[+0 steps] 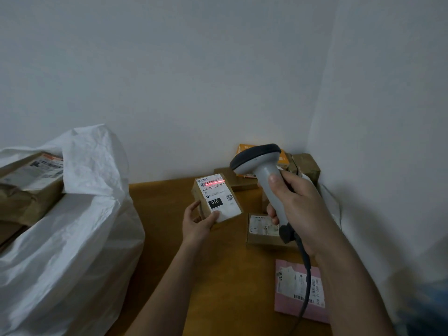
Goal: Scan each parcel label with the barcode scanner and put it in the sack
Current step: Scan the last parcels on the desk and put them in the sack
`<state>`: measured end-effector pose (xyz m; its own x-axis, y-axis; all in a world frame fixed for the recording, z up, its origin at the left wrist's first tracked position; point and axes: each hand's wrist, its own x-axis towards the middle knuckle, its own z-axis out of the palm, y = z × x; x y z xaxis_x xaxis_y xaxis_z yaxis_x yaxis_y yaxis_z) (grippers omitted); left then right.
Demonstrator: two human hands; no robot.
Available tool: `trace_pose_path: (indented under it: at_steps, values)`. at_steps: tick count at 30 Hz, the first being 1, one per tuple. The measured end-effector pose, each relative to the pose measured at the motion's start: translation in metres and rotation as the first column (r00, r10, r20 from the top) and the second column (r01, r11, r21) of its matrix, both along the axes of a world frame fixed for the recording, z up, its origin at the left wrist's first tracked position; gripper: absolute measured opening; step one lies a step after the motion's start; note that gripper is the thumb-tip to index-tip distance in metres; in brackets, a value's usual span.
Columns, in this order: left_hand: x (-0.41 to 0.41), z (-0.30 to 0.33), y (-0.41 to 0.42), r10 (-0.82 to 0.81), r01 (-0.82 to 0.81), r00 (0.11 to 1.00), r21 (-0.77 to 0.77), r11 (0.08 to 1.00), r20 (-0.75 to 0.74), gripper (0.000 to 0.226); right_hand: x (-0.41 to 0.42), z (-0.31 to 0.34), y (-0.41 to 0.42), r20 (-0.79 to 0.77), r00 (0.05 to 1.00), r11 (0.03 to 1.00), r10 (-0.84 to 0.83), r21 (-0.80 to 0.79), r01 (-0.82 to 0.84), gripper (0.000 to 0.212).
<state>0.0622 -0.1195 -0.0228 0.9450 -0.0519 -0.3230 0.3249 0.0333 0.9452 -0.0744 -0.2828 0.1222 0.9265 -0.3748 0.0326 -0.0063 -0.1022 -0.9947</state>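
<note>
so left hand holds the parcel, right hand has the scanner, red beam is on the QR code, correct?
Not quite. In the head view the red beam lies across the barcode at the top of the label, not the QR code. The rest holds: left hand holds the parcel, right hand has the scanner.

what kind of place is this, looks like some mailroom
Probably a small parcel sorting corner: a barcode scanner shines on a labelled parcel, a white sack holds boxes, and more parcels lie on the wooden table.
</note>
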Motion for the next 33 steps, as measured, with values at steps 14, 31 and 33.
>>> trace_pose_path:
  at_steps: [14, 31, 33]
  values:
    - [-0.005, 0.010, 0.001, 0.042, -0.043, 0.999, -0.068, 0.997, -0.014, 0.067, -0.003, 0.016, 0.003, 0.039, 0.997, 0.998, 0.061, -0.034, -0.060, 0.025]
    - [-0.031, 0.179, 0.092, 0.231, -0.221, 0.702, -0.102, 0.970, 0.674, 0.044, 0.048, 0.039, 0.102, 0.319, 0.939, 0.959, 0.129, 0.202, -0.201, 0.026]
    - [-0.031, 0.196, 0.121, 0.306, -0.311, 0.618, -0.131, 0.941, 0.724, 0.043, 0.058, 0.042, 0.125, 0.349, 0.924, 0.951, 0.155, 0.202, -0.236, 0.022]
